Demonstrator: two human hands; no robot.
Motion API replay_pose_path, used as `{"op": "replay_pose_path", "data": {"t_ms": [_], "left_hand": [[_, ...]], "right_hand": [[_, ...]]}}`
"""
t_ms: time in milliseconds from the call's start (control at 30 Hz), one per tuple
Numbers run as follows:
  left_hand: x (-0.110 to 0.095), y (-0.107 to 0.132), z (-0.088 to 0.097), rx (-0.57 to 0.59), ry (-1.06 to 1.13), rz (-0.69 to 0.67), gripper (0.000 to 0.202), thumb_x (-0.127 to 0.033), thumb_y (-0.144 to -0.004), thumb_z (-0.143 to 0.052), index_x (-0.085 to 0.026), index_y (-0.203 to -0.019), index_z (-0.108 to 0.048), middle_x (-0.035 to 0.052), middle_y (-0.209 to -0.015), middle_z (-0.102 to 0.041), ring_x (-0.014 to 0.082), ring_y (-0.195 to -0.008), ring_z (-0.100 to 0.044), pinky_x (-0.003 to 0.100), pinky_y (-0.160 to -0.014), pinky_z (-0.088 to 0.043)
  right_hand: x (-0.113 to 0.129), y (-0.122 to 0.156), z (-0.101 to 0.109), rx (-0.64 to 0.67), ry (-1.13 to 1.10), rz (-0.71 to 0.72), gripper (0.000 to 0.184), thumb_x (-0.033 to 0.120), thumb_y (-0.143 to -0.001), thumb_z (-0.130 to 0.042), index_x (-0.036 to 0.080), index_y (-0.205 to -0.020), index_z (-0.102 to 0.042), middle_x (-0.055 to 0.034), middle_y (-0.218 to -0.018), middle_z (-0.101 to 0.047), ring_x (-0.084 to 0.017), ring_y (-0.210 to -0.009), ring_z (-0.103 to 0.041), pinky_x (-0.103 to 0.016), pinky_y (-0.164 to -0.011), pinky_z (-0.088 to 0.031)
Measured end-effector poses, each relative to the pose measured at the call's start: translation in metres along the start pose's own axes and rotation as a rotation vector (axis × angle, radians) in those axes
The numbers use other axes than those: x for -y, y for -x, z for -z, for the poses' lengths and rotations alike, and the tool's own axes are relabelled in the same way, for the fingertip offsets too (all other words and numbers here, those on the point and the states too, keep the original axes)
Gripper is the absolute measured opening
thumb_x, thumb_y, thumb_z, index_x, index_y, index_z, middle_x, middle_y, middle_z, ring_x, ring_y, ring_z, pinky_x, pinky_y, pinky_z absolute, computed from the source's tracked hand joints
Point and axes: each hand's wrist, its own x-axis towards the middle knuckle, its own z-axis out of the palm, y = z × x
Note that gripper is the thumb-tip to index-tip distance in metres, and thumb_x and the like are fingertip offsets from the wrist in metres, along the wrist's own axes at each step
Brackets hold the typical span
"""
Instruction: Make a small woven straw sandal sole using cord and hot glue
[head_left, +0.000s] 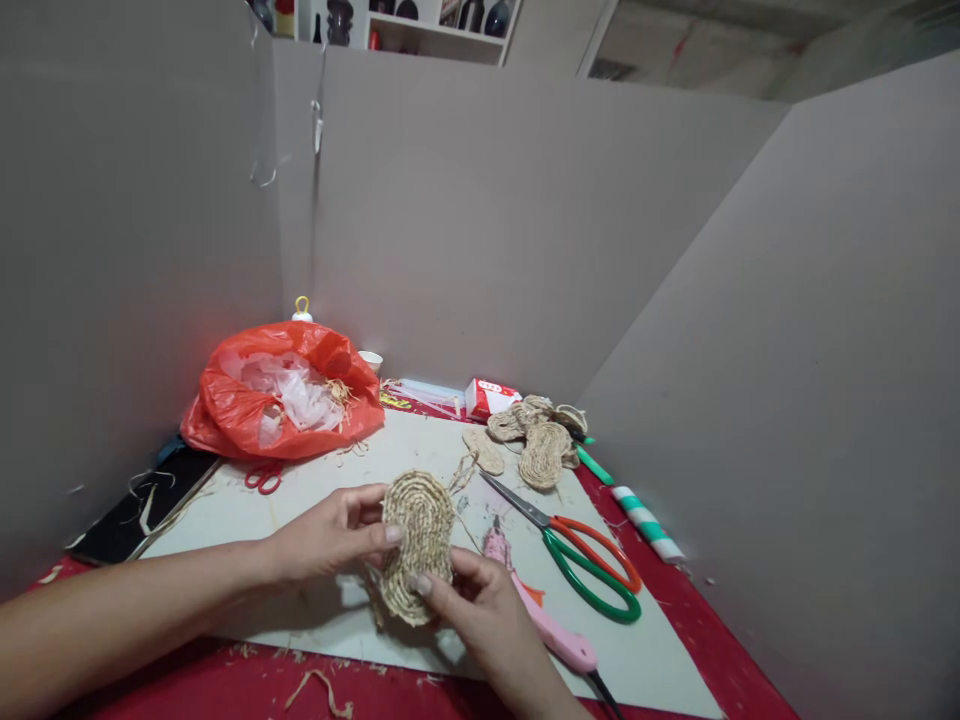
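Observation:
Between my two hands is a woven straw sole [417,550], an oval coil of braided straw held up above the white board. My left hand [341,530] pinches its left edge, thumb on the front face. Lower right, my right hand [480,600] grips the other edge, its thumb pressing the lower part. A loose straw strand [465,470] trails behind the sole. Just right of my right hand lie a pink glue gun [551,625] and large scissors [577,560] with one orange and one green handle, blades partly apart.
A white board [292,620] covers much of the red tabletop. More woven straw soles [545,455] are piled at the back right. A red plastic bag [217,410], small red scissors [264,480], a red-and-white box [491,398] and a green-and-white striped roll [649,523] lie around. Grey panels [465,220] enclose the table.

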Motion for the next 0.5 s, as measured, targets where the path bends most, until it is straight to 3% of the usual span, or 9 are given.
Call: {"op": "replay_pose_path", "data": {"t_ms": [133,233,400,500], "left_hand": [[0.003,0.001,-0.004,-0.235,-0.006,0.119,0.076,-0.046,-0.072,-0.073,-0.014,-0.134,-0.044,0.0135,-0.108,-0.066,0.0215,-0.090,-0.064,0.036,-0.081,-0.047],[0.011,0.000,-0.014,-0.286,-0.009,0.106,0.083,-0.044,-0.065,-0.079,-0.012,-0.134,-0.044,0.0195,-0.125,-0.059,0.0265,-0.108,-0.059,0.038,-0.092,-0.044],[0.024,-0.005,-0.032,-0.247,-0.055,0.013,0.075,-0.041,-0.062,-0.082,-0.011,-0.125,-0.054,0.0166,-0.121,-0.061,0.0275,-0.112,-0.055,0.037,-0.095,-0.044],[0.026,-0.010,-0.038,-0.191,-0.073,-0.068,0.055,-0.038,-0.067,-0.080,-0.014,-0.113,-0.062,0.0104,-0.108,-0.067,0.0243,-0.102,-0.059,0.034,-0.088,-0.046]], "right_hand": [[-0.009,-0.003,0.005,-0.246,0.216,0.120,0.034,0.044,-0.085,-0.057,0.018,-0.062,-0.052,0.0043,-0.054,-0.046,-0.012,-0.050,-0.042,-0.022,-0.048,-0.034],[-0.015,-0.003,0.005,-0.364,0.418,0.243,0.033,0.036,-0.085,-0.056,0.021,-0.059,-0.046,0.0040,-0.055,-0.042,-0.013,-0.051,-0.040,-0.024,-0.051,-0.030],[-0.019,0.001,0.002,-0.311,0.663,0.399,0.010,0.023,-0.085,-0.052,0.020,-0.079,-0.060,-0.0030,-0.069,-0.058,-0.019,-0.063,-0.054,-0.027,-0.059,-0.036],[-0.017,0.005,0.000,-0.250,0.748,0.424,0.020,0.013,-0.081,-0.049,0.019,-0.094,-0.062,-0.0069,-0.080,-0.064,-0.022,-0.072,-0.060,-0.029,-0.063,-0.041]]}}
